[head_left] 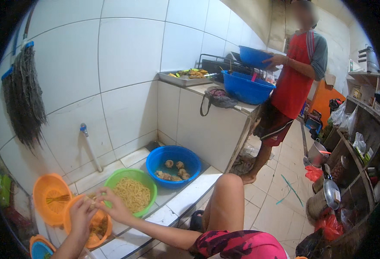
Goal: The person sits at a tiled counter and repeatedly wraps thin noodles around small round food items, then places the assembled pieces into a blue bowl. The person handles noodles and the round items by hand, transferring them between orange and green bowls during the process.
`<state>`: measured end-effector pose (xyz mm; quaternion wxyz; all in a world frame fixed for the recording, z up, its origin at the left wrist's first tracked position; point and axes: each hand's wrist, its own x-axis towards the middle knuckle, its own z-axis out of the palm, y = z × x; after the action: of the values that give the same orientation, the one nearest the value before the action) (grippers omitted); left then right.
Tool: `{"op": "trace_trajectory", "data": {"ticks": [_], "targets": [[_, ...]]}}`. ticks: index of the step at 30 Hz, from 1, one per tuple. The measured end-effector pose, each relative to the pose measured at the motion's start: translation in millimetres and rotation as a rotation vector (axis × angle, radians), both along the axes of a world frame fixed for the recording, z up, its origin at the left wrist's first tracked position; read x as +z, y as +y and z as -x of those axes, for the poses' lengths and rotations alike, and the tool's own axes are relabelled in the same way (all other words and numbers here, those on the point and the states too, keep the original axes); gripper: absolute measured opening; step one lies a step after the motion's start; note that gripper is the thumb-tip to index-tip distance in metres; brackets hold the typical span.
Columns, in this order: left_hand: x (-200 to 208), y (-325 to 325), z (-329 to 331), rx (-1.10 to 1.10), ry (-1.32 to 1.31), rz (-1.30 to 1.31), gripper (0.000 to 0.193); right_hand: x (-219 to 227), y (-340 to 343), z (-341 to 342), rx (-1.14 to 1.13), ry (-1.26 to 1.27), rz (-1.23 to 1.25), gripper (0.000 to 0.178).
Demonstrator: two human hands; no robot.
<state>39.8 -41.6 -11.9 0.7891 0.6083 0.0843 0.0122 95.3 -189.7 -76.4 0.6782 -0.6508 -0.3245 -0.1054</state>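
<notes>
My left hand [80, 216] and my right hand [115, 207] meet at the lower left, fingers pinched together on a small pale lump [93, 202]. Fingers cover much of it, so its kind is unclear. Beneath them sits an orange basin [69, 212] with brownish, saucy food [100, 226] inside. Right behind my right hand, a green basin [154, 193] holds yellow noodles [132, 195]. Farther back stands a blue basin [168, 154] with several rounded, light-brown clumps [180, 166]. An orange basket [47, 183] leans against the wall with a bundle of thin sticks [58, 199].
A person [294, 82] stands by the tiled counter, tilting a blue basin [252, 56] above another blue basin [247, 87]. A metal tray of food [185, 79] rests on the counter. Mops [23, 90] hang left, near a tap [84, 128]. Cluttered shelves [349, 146] line the right.
</notes>
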Motion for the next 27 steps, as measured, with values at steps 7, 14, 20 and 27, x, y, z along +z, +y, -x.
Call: {"op": "trace_trajectory", "data": {"ticks": [7, 14, 20, 27], "targets": [[-1, 3, 5, -0.056, -0.001, -0.072, 0.025, -5, 9, 8, -0.096, -0.061, 0.033, 0.019], [7, 1, 8, -0.07, 0.041, -0.038, 0.022, -8, 3, 0, 0.127, 0.036, -0.063, 0.017], [14, 0, 6, -0.094, 0.041, -0.017, 0.027, -1, -3, -11, 0.338, 0.127, -0.112, 0.016], [28, 0, 1, -0.164, 0.098, -0.102, 0.027, 26, -23, -12, 0.179, -0.109, 0.015, 0.021]]}}
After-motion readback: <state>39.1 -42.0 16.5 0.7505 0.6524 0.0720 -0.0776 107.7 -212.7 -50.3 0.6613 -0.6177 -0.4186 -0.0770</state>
